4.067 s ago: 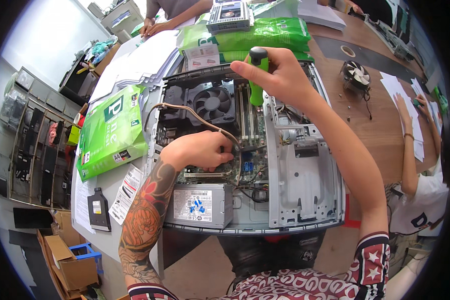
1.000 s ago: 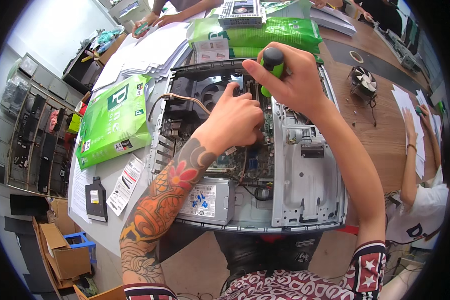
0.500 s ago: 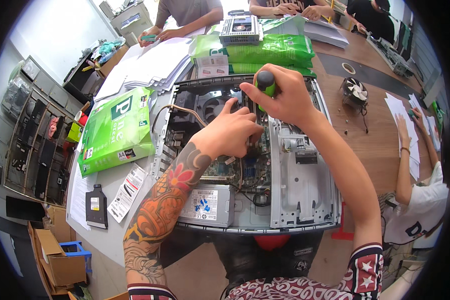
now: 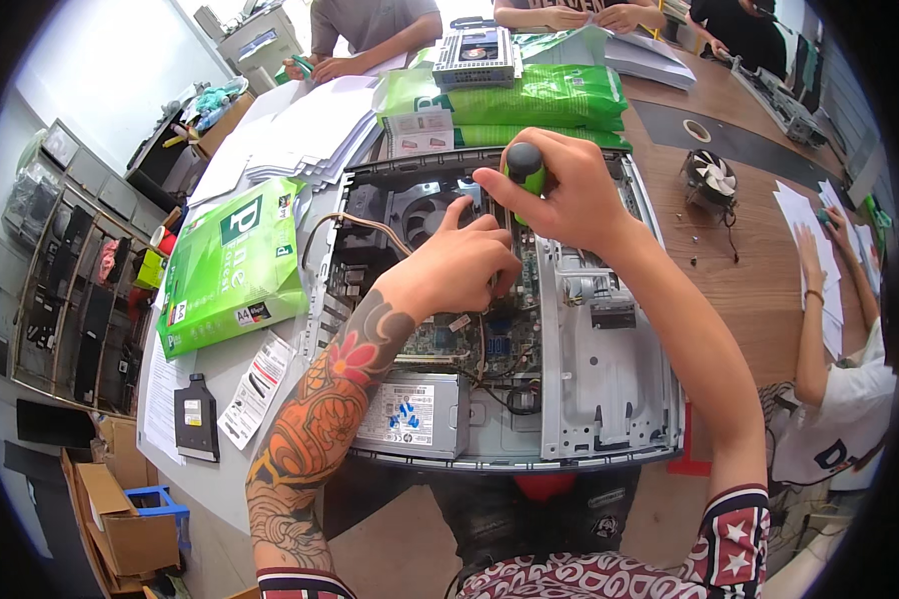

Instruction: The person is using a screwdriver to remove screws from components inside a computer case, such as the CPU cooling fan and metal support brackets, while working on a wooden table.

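Note:
An opened desktop computer case (image 4: 614,399) lies flat before me, its motherboard (image 4: 449,337) exposed. My right hand (image 4: 574,195) is wrapped around a green and black screwdriver (image 4: 525,172), held nearly upright over the board. The driver's tip is hidden. Close to its left, my left hand (image 4: 461,262) reaches down over the board with bent fingers, and one finger is raised. Its lower fingertips and anything between them are out of sight. Beyond that hand sits a fan (image 4: 423,217) in the case; the silver power supply (image 4: 410,411) lies by my left forearm.
Left of the case lie a green paper pack (image 4: 235,265) and a black drive caddy (image 4: 197,419). Behind it, green packs (image 4: 539,95) carry a metal unit (image 4: 474,58). A cooler fan (image 4: 710,180) and small screws rest to the right. Other people work around the table.
My right hand and the screwdriver have shifted very slightly left, with the driver still upright. My left hand stays over the board. The whole view has tilted a little.

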{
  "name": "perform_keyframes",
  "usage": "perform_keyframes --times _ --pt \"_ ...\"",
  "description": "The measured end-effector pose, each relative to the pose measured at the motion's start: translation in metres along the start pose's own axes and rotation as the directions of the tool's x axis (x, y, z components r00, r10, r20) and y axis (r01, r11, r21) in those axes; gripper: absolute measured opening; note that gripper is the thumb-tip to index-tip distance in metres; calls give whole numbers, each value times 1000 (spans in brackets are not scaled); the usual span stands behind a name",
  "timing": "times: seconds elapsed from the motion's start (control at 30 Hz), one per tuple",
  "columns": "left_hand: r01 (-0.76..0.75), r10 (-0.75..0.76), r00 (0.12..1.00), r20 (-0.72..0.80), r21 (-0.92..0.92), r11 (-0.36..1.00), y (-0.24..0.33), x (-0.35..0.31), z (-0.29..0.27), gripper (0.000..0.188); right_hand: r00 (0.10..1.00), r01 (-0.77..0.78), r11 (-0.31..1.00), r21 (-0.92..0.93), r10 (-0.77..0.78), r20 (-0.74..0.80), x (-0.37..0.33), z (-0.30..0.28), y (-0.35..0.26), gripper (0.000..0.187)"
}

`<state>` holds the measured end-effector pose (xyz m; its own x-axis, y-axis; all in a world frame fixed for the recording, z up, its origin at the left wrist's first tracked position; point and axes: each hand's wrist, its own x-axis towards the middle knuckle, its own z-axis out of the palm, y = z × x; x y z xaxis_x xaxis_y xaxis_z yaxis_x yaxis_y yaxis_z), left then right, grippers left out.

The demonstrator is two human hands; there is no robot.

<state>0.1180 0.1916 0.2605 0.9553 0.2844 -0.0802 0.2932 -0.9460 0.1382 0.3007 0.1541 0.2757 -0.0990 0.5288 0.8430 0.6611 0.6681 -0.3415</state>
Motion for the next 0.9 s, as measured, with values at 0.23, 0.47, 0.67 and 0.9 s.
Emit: perform_keyframes --times 0.23,0.47,0.67,0.9 --pt "-17 14 996 -86 -37 999 -4 0 5 9 999 -48 998 40 47 19 1 -2 -3 45" --pt "-5 6 999 -49 19 1000 -1 1 1 23 998 -65 997 47 65 8 2 -5 -2 43" --pt "4 -4 999 -51 10 1000 -6 2 8 22 999 -54 996 76 54 -6 2 -1 -2 44" --pt "-11 12 997 -78 12 1000 -5 4 10 21 999 -54 997 54 54 1 3 -4 -2 45"
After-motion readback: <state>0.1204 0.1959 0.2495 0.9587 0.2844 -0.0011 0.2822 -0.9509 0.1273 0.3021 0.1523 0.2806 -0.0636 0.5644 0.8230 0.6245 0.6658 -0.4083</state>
